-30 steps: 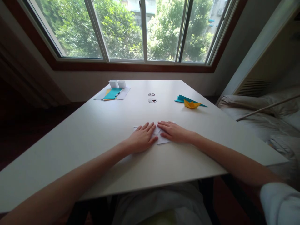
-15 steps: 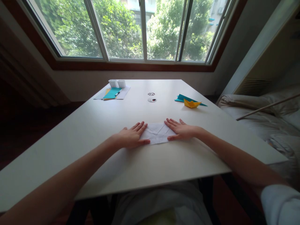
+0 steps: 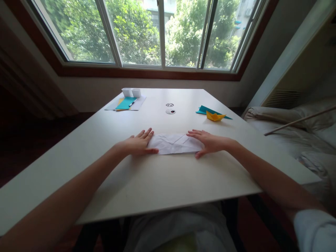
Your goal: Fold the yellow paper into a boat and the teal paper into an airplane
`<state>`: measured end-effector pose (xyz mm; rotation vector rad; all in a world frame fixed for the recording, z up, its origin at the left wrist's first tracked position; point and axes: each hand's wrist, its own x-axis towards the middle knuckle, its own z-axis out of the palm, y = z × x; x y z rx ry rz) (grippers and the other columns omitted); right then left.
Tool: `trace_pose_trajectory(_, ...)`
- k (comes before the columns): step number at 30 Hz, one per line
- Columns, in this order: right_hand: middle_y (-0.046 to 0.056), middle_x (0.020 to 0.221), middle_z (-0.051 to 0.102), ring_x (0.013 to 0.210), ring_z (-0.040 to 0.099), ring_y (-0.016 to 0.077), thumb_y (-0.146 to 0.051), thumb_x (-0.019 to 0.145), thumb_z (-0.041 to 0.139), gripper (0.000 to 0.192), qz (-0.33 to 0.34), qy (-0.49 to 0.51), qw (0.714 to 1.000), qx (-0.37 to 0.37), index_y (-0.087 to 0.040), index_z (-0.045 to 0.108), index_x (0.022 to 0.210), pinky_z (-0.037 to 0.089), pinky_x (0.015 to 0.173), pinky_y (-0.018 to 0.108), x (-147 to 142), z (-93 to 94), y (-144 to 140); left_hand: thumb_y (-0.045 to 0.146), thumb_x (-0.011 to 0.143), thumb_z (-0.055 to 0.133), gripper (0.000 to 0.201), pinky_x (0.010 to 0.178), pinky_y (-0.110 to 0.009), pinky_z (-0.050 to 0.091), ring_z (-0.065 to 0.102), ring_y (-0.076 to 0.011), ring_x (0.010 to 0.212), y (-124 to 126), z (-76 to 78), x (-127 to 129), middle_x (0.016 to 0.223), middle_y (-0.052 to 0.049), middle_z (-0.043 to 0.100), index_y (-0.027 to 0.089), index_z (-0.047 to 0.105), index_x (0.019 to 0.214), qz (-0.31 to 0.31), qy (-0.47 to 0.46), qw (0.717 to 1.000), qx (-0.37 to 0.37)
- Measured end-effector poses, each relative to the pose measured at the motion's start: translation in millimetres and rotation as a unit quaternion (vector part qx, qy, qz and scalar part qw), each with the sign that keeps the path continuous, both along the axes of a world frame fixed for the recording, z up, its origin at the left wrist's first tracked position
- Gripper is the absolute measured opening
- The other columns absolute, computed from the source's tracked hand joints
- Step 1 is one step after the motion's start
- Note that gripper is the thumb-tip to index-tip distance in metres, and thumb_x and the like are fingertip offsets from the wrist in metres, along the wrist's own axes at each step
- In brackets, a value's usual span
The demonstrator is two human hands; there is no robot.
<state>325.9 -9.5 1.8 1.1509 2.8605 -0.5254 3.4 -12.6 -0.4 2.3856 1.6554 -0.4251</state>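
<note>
A folded, creased sheet of white paper (image 3: 174,143) lies flat on the white table (image 3: 162,178) in front of me. My left hand (image 3: 138,144) rests palm down on the paper's left end, fingers spread. My right hand (image 3: 207,141) presses flat on its right end, fingers apart. Neither hand grips anything; both only lie on the paper.
A yellow paper boat (image 3: 214,116) sits on a teal sheet (image 3: 203,110) at the far right. Far left lies a stack of papers (image 3: 126,103) with a pen (image 3: 131,103) and two small white boxes (image 3: 131,92). Two round cable holes (image 3: 170,108) mark the centre. A bed (image 3: 301,136) stands right.
Both hands slid apart from the middle of the paper to its two ends, flattening it; more of the creased sheet now shows between them.
</note>
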Motion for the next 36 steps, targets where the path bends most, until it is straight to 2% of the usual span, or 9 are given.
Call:
trace_pose_trajectory(5, 0.006, 0.130, 0.048, 0.115, 0.046, 0.0233, -0.052, 0.073, 0.057, 0.064, 0.013, 0.064, 0.997, 0.036, -0.026, 0.041, 0.130, 0.037, 0.095, 0.037, 1, 11.6, -4, 0.079, 0.067, 0.028, 0.101, 0.103, -0.054, 0.012, -0.005, -0.0330, 0.134, 6, -0.6, -6, 0.146, -0.005, -0.014, 0.019, -0.003, 0.141, 0.001, -0.006, 1.000, -0.005)
trace_pose_trajectory(11, 0.005, 0.098, 0.066, 0.087, 0.060, 0.0177, -0.034, 0.081, 0.051, 0.025, 0.043, 0.140, 0.986, 0.082, -0.021, 0.063, 0.099, 0.044, 0.078, 0.030, -5, 14.8, -6, 0.074, 0.075, 0.019, 0.084, 0.102, -0.055, 0.009, -0.003, -0.0318, 0.134, 14, -1.4, -19, 0.147, -0.006, -0.008, 0.024, 0.004, 0.142, -0.015, -0.055, 0.998, -0.012)
trace_pose_trajectory(15, 0.004, 0.086, 0.066, 0.074, 0.061, 0.0171, -0.042, 0.082, 0.048, 0.033, -0.088, 0.220, 0.963, 0.131, -0.021, 0.058, 0.106, 0.046, 0.067, 0.029, -11, 11.3, -7, 0.069, 0.080, 0.006, 0.082, 0.105, -0.041, 0.018, 0.015, -0.0268, 0.133, 27, -0.3, -26, 0.146, -0.013, 0.017, 0.014, 0.021, 0.140, -0.012, -0.187, 0.981, 0.044)
trace_pose_trajectory(19, 0.003, 0.073, 0.062, 0.065, 0.059, 0.0191, -0.049, 0.081, 0.047, 0.054, -0.224, 0.272, 0.924, 0.148, -0.019, 0.042, 0.126, 0.046, 0.062, 0.033, -12, 4.2, -2, 0.069, 0.079, -0.002, 0.088, 0.095, -0.036, 0.036, 0.042, -0.0281, 0.118, 36, 1.6, -26, 0.131, -0.013, 0.045, 0.011, 0.044, 0.126, 0.053, -0.313, 0.940, 0.121)
trace_pose_trajectory(22, 0.006, 0.079, 0.063, 0.070, 0.060, 0.0219, -0.049, 0.082, 0.044, 0.062, -0.265, 0.282, 0.915, 0.112, -0.019, 0.029, 0.134, 0.047, 0.065, 0.035, -10, -2.3, 3, 0.068, 0.080, -0.001, 0.086, 0.089, -0.036, 0.040, 0.048, -0.0283, 0.110, 37, 0.9, -23, 0.126, -0.013, 0.049, 0.010, 0.046, 0.122, 0.084, -0.330, 0.929, 0.147)
trace_pose_trajectory(25, 0.009, 0.095, 0.062, 0.078, 0.060, 0.0239, -0.046, 0.082, 0.043, 0.066, -0.293, 0.251, 0.916, 0.113, -0.019, 0.021, 0.138, 0.048, 0.070, 0.038, -6, -8.4, 10, 0.070, 0.079, 0.019, 0.081, 0.093, -0.037, 0.037, 0.044, -0.0304, 0.114, 31, -1.7, -18, 0.129, -0.017, 0.042, 0.008, 0.037, 0.128, 0.088, -0.262, 0.942, 0.192)
trace_pose_trajectory(28, 0.014, 0.117, 0.052, 0.100, 0.053, 0.0273, -0.039, 0.079, 0.049, 0.066, -0.274, 0.192, 0.924, 0.184, -0.017, 0.025, 0.136, 0.042, 0.085, 0.042, 0, -13.4, 15, 0.068, 0.075, 0.036, 0.080, 0.095, -0.041, 0.033, 0.039, -0.0317, 0.117, 18, -2.6, -10, 0.132, -0.018, 0.036, 0.010, 0.031, 0.130, 0.024, -0.182, 0.962, 0.204)
trace_pose_trajectory(32, 0.011, 0.139, 0.031, 0.125, 0.031, 0.0299, -0.033, 0.082, 0.047, 0.041, -0.193, 0.091, 0.946, 0.243, -0.021, 0.050, 0.121, 0.027, 0.100, 0.047, 6, -16.8, 18, 0.065, 0.076, 0.039, 0.061, 0.099, -0.040, 0.029, 0.030, -0.0279, 0.123, 1, 2.7, 5, 0.134, -0.010, 0.033, 0.023, 0.044, 0.120, -0.131, -0.144, 0.972, 0.132)
trace_pose_trajectory(36, 0.005, 0.128, 0.049, 0.122, 0.035, 0.0265, -0.033, 0.086, 0.040, 0.031, -0.076, 0.044, 0.977, 0.194, -0.025, 0.060, 0.109, 0.029, 0.099, 0.044, 4, -13.9, 15, 0.067, 0.077, 0.037, 0.056, 0.102, -0.041, 0.023, 0.024, -0.0273, 0.127, -7, 7.4, 14, 0.136, -0.006, 0.031, 0.030, 0.048, 0.118, -0.156, -0.130, 0.976, 0.077)
